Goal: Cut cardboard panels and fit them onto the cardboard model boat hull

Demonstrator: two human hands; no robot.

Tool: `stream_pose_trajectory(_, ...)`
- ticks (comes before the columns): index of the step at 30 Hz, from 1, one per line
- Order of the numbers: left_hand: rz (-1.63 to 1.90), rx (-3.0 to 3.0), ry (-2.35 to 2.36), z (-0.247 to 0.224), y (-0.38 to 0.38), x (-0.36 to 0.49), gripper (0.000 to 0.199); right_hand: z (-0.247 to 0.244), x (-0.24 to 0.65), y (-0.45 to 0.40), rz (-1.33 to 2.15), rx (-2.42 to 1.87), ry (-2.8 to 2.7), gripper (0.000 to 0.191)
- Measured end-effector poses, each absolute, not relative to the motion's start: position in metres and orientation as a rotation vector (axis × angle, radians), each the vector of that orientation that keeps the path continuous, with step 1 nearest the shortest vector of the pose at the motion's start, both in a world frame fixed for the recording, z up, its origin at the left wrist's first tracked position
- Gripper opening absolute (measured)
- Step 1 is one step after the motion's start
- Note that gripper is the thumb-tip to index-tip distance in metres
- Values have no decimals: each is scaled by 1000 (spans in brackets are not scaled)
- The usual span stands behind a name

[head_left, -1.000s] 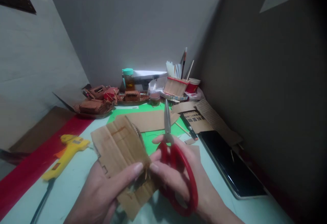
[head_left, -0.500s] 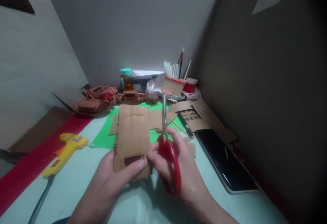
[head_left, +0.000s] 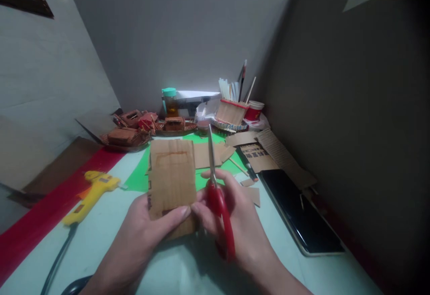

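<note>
A rectangular piece of brown cardboard (head_left: 172,174) stands tilted up in front of me. My left hand (head_left: 148,232) grips its lower left part, thumb across the front, partly over a dark cut-out slot near the bottom. A reddish-brown outline marks its upper part. My right hand (head_left: 235,219) holds red-handled scissors (head_left: 218,201), their blades closed and pointing up and away. The right thumb and a finger also pinch the cardboard's lower right edge. Behind the cardboard lies a green sheet (head_left: 137,174) with further cardboard pieces (head_left: 210,154) on it.
To the left lies a yellow glue gun (head_left: 90,194) with its cord. On the right is a black phone (head_left: 298,210), beside cardboard scraps (head_left: 282,156) and a black pen (head_left: 247,165). Model boats (head_left: 124,138), a jar with a teal lid (head_left: 170,102) and a stick holder (head_left: 231,111) line the back.
The cardboard's top has tipped, so it looks shorter and its outline shows more clearly. Both hands keep their grip; the scissors have shifted slightly left, while the surroundings shifted slightly right in view.
</note>
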State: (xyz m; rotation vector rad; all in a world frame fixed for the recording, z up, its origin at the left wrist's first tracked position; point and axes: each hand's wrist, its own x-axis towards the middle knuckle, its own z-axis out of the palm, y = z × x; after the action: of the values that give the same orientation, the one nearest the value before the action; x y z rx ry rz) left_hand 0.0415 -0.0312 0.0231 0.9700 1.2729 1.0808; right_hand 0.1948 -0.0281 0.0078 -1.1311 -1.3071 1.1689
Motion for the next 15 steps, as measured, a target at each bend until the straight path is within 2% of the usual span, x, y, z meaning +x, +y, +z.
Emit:
stream_pose_trajectory(7, 1020, 1019, 1218, 17, -29, 37, 43, 6, 193, -26, 1181, -1136, -1224, 41)
stream_pose_trajectory(13, 1015, 922, 1179, 18, -32, 37, 69, 7, 195, -27, 1144, -1103, -1233, 41)
stream_pose_trajectory(15, 1035, 902, 1170, 20, -33, 38, 70, 11, 197, -28, 1204, -1110, -1249, 45)
